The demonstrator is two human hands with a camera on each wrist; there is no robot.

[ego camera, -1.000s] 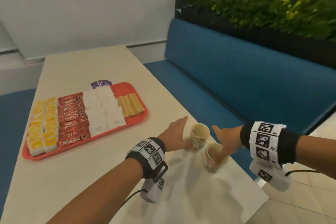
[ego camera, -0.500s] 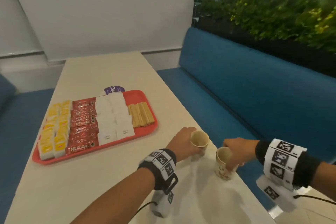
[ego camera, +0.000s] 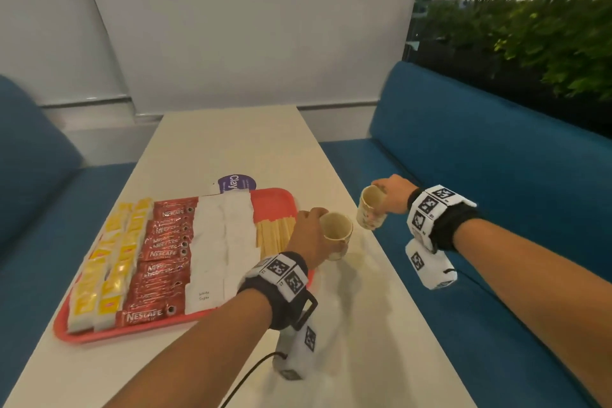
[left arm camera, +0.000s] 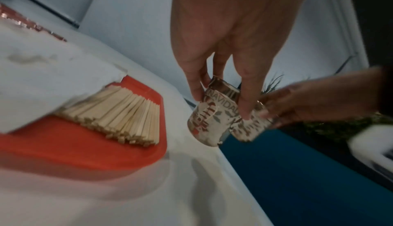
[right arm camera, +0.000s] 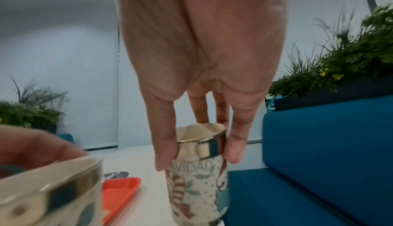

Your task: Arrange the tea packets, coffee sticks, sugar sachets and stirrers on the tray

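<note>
A red tray (ego camera: 275,204) lies on the left of the pale table (ego camera: 231,142). It carries rows of yellow tea packets (ego camera: 109,268), red coffee sticks (ego camera: 162,262), white sugar sachets (ego camera: 222,242) and wooden stirrers (ego camera: 273,233). My left hand (ego camera: 318,232) grips a printed paper cup (ego camera: 336,232) from above, just right of the stirrers and lifted off the table. In the left wrist view its fingers (left arm camera: 244,95) wrap that cup (left arm camera: 210,118). My right hand (ego camera: 390,195) holds a second cup (ego camera: 371,212) by its rim over the table's right edge; the right wrist view shows this cup (right arm camera: 197,179) upright.
A purple round sticker (ego camera: 236,184) lies just behind the tray. Blue benches (ego camera: 496,175) run along both sides of the table, with a dark planter of green plants (ego camera: 546,43) behind the right one. A white wall closes the far end.
Both hands went from reaching with open fingers to gripping the two cups. They have lifted the cups and carried them away from me, the left one up beside the tray.
</note>
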